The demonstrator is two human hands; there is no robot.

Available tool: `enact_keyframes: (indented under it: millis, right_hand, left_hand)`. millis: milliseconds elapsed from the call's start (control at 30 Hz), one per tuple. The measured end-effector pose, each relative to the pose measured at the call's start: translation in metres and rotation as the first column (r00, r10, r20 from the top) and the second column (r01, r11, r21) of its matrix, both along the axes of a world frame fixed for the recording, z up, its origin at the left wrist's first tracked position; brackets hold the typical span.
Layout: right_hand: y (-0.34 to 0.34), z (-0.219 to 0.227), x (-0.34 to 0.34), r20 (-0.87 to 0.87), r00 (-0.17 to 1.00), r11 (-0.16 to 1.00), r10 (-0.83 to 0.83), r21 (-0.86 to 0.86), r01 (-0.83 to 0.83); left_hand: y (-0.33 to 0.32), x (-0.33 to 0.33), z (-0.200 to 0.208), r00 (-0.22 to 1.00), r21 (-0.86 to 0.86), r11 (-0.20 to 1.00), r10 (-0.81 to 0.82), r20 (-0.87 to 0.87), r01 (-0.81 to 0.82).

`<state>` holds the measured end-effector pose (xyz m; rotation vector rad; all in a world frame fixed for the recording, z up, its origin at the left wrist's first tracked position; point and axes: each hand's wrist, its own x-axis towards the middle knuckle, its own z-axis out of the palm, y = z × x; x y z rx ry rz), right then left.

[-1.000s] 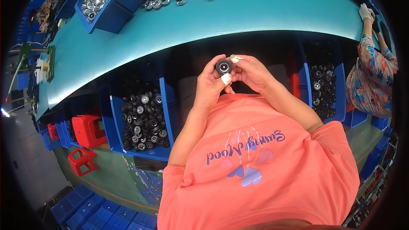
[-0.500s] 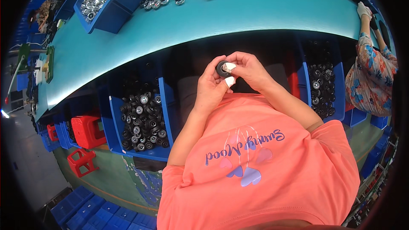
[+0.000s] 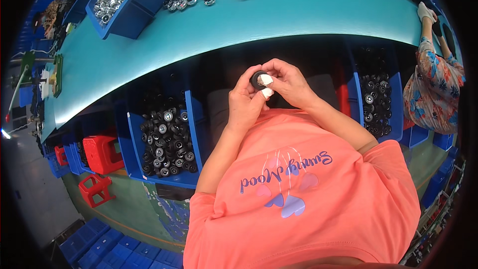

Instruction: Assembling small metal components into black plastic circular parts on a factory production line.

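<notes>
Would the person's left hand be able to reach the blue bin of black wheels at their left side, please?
Probably yes: the blue bin of black wheels sits open-topped beside the left hand, nothing between them. But that hand shares a small black wheel with the right hand.

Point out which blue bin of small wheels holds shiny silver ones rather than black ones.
The blue plastic bin on top of the teal table, upper left, holds the silver ones. The blue bins under the table edge, left and right of the hands, hold black ones.
</notes>
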<state>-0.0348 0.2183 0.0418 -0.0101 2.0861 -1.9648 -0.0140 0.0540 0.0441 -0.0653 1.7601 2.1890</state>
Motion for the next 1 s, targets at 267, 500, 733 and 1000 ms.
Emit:
enact_keyframes:
  millis: [267,500,733,1000]
  right_hand:
    - [0.006,0.005,-0.011,0.112,0.991,0.994,0.078,-0.079,-0.069]
    - [0.002,0.017,-0.011,0.269,0.963,0.957,0.031,-0.287,0.049]
    - [0.004,0.009,-0.01,0.23,0.972,0.962,0.042,-0.271,0.023]
    - [0.001,0.006,-0.007,0.151,0.989,0.978,0.003,-0.206,0.029]
  left_hand:
    - [-0.015,-0.005,-0.007,0.997,0.157,0.985,-0.073,0.014,0.07]
    - [-0.013,-0.007,-0.012,0.995,0.189,0.978,0.074,0.064,-0.085]
    - [-0.011,-0.005,-0.005,0.994,0.177,0.98,0.084,0.071,-0.095]
    - [-0.01,-0.005,-0.004,0.993,0.091,0.99,0.101,0.062,-0.107]
